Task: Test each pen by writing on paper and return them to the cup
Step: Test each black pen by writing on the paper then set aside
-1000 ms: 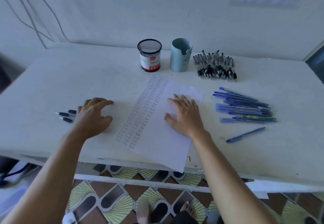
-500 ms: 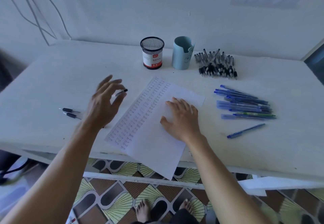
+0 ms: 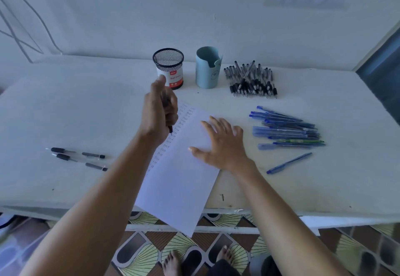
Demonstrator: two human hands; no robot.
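Head view: on our table (image 3: 86,113), the floppy paper (image 3: 179,189) (overhanging the edge) lies pinned under our right hand (image 3: 223,146), fingers spread. Our left hand (image 3: 158,111) curls round a light, stiff pen (image 3: 171,129) above it, best gripped near the tip.

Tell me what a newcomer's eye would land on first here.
The left hand stands out mid-table, raised and gripping a black pen above the written column on the paper. The right hand lies flat on the paper. Two pen heaps fill the right of the table: a black heap at the back beside the blue cup, and a blue heap nearer.
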